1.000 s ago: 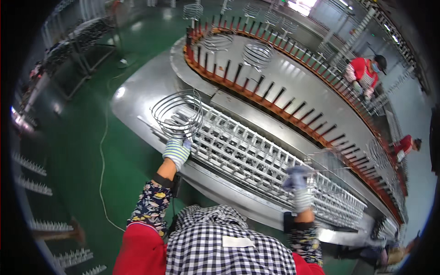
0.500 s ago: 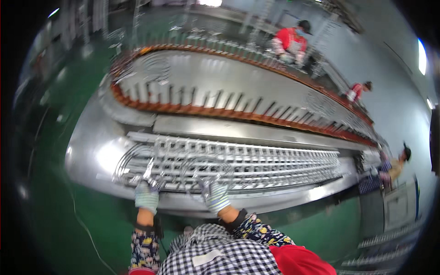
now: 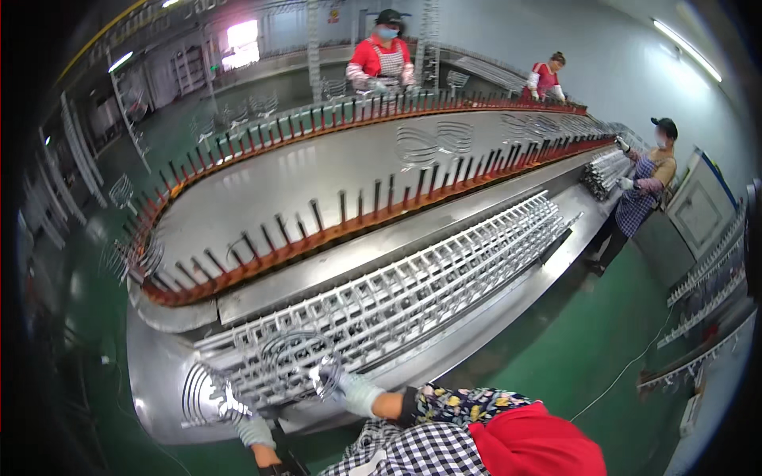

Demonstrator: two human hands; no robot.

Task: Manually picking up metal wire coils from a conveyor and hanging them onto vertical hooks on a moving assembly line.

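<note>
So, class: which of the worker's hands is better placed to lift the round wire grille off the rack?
Probably the right hand: it grips the wire grille rim, while the left hand sits lower by the table edge.

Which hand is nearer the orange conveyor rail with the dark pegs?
Right. The right hand is on the wire rack below the conveyor rail; the left hand sits lower, at the table edge.

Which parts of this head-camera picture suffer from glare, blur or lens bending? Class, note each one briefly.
Head view: ceiling lights glare off the steel table; the fisheye lens bends the long conveyor of pegs into an arc and leaves dark corners; the left hand, right hand and the round wire rack between them are smeared by motion blur, while the far workers look sharper.
</note>
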